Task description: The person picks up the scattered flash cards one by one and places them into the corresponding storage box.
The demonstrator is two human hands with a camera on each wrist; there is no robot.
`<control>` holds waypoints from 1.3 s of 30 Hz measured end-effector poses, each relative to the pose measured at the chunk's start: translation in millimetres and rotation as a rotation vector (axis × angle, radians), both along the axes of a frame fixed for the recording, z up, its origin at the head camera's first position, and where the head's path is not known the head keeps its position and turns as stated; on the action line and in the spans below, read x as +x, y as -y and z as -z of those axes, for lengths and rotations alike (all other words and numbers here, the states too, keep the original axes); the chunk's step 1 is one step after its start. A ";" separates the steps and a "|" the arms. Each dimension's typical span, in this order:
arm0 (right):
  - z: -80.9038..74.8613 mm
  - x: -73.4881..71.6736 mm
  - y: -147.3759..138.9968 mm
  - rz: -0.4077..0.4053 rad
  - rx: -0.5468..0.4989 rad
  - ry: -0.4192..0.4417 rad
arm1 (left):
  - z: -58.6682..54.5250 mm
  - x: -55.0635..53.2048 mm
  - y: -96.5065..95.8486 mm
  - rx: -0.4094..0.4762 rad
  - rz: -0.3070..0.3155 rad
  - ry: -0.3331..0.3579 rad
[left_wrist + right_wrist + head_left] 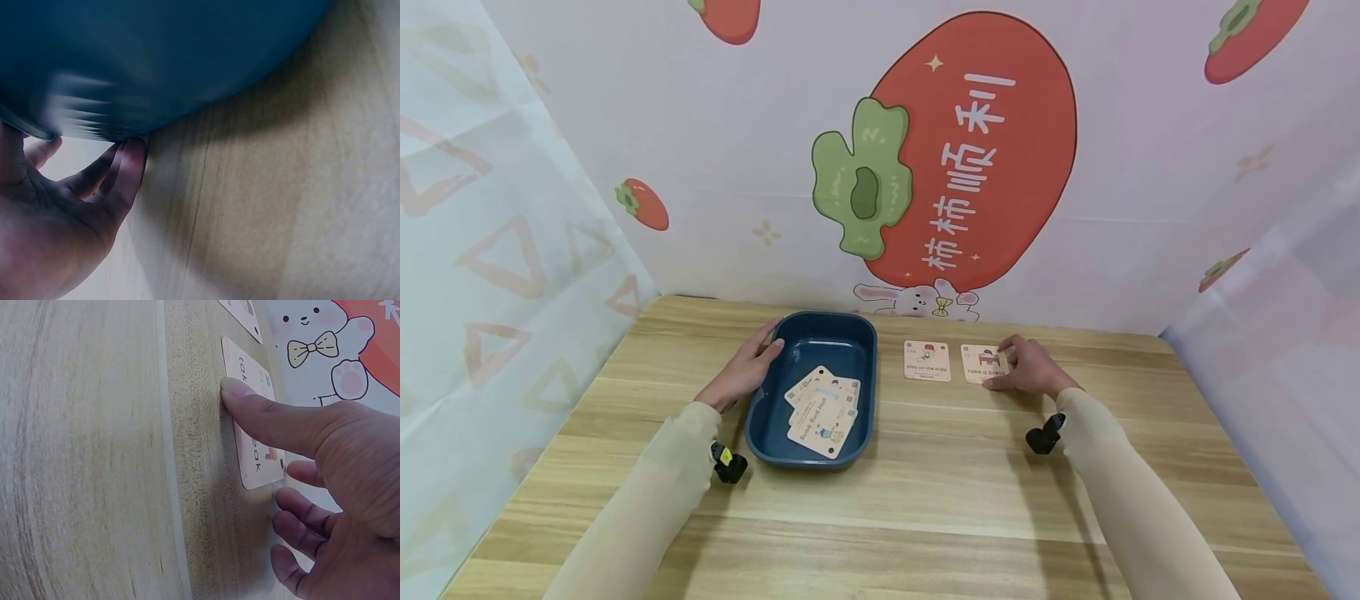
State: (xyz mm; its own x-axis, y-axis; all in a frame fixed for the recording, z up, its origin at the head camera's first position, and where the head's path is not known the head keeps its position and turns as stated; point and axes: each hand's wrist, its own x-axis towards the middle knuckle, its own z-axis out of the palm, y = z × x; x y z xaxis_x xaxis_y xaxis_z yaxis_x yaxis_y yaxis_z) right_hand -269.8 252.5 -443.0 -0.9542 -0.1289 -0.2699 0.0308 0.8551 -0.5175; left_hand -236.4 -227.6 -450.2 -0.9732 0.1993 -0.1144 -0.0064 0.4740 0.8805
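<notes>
On the left, my left hand (743, 371) holds the side of a dark blue tray (872, 400), thumb over the rim. In the left wrist view, the fingers (128, 169) touch the tray's outer wall. Several picture cards (823, 421) lie overlapped inside; the top one reads "play ping-pong". To the right, my right hand (1033, 367) grips a square "take a break" card (977, 357) by opposite edges, thumb at the near edge and index finger at the far one. This card lies flat on the table. Left of it lies a "play on the slide" card (927, 361).
A wooden table (940, 508) carries everything. Behind it stands a white backdrop (722, 258) printed with persimmons and a rabbit, close to the cards' far edges. A patterned cloth (497, 275) hangs along the left side, and another pale sheet (1285, 308) along the right.
</notes>
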 end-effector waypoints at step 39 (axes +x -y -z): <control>-2.7 -2.4 0.3 0.039 0.034 0.035 | 1.3 -0.6 0.1 -0.002 -0.006 0.007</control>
State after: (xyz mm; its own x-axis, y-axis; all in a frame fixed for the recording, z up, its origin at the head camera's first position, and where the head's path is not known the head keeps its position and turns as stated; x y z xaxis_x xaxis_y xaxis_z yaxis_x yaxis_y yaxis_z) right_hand -272.2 252.3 -440.3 -0.9483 -0.0820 -0.3067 0.0820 0.8702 -0.4859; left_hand -237.0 -227.8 -451.5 -0.9735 0.1936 -0.1220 -0.0156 0.4757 0.8795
